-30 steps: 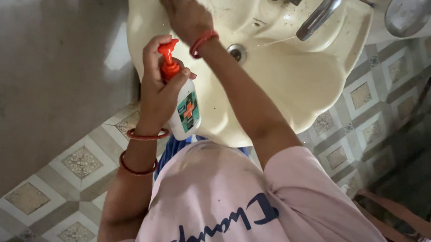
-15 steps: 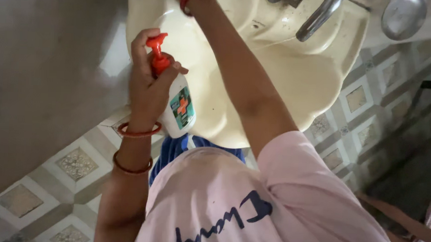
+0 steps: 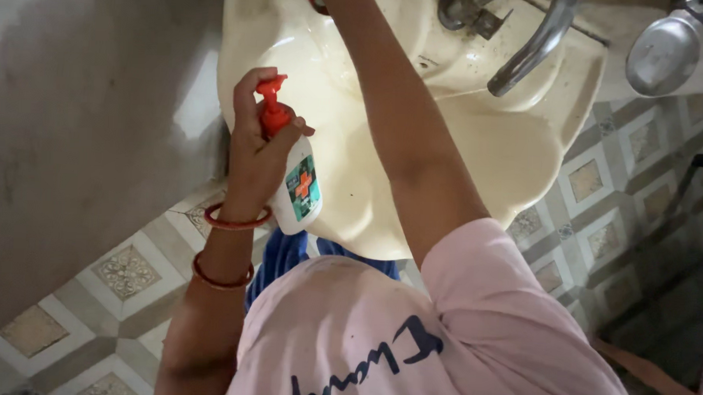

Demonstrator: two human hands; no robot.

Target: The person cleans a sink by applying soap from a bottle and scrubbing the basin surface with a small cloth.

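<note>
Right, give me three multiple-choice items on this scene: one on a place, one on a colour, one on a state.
1. Where is the soap bottle?
A. In the left hand, by the near rim of the sink
B. On a shelf
C. In a bucket

2. What colour is the pump top?
A. Blue
B. Orange-red
C. Black

3. How is the left hand's grip?
A. Open and flat
B. Pinching a cloth
C. Shut round the bottle

Answers:
1 A: the fingers wrap the bottle in front of the cream basin's edge.
2 B: the pump stands out orange-red above the white body.
3 C: the fingers curl round the bottle's neck, with one finger over the pump.
</note>
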